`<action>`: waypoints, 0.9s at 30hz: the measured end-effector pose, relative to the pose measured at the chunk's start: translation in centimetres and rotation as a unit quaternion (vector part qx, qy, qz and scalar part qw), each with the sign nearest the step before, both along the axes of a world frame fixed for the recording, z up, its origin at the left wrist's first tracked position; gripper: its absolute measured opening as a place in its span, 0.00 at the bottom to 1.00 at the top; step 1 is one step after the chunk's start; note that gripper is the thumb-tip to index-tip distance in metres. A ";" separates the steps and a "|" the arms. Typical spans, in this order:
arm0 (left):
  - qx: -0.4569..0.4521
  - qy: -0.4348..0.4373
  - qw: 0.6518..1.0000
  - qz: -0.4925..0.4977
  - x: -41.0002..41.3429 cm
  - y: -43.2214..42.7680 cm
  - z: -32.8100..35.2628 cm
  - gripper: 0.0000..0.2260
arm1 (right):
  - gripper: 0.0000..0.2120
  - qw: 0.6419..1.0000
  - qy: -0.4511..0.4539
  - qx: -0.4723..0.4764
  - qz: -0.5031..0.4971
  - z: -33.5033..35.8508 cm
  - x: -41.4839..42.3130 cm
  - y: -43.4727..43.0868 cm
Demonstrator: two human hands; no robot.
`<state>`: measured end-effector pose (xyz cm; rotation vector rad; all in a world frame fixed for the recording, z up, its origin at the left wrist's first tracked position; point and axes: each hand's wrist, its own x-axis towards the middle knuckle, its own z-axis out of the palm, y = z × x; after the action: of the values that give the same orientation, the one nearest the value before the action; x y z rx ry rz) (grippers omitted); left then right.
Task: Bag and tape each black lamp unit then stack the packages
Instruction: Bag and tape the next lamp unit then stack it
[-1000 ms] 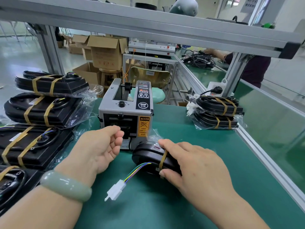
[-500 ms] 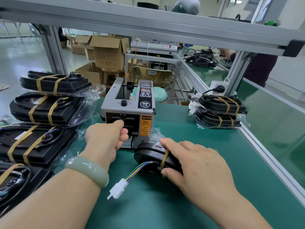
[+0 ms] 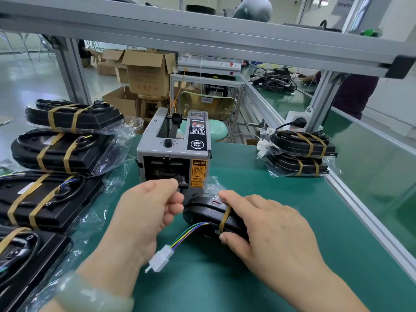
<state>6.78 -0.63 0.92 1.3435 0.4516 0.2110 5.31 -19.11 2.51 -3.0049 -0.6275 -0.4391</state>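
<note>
Your right hand [image 3: 270, 224] grips the black lamp unit [image 3: 202, 210] on the green table [image 3: 292, 278]; one tan tape band [image 3: 225, 218] crosses the unit. Your left hand [image 3: 146, 210], fingers curled, is at the tape dispenser [image 3: 173, 154] outlet; whether it pinches tape is unclear. The white connector [image 3: 159, 260] lies between your hands.

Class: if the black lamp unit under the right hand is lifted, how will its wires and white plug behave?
The wires probably flop: thin, already curving loosely. The white plug likely dangles, sitting at their free end.
</note>
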 end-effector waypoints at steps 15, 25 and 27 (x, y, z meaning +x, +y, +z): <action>0.208 -0.061 0.974 -0.065 -3.1 -2.2 -1.4 0.08 | 0.31 0.998 -0.058 0.012 0.015 -0.7 -1.2 0.4; 0.259 -0.060 0.962 -0.063 -2.9 -2.6 -1.2 0.09 | 0.29 1.000 -0.011 -0.001 0.002 -0.4 -1.4 0.6; 0.263 -0.063 0.961 -0.062 -2.8 -2.7 -1.2 0.09 | 0.29 1.000 -0.014 -0.003 -0.001 -0.4 -1.4 0.6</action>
<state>3.96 -3.30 -0.33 1.8601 0.2048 0.3247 3.94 -18.53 2.14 -3.0105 -0.6286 -0.4812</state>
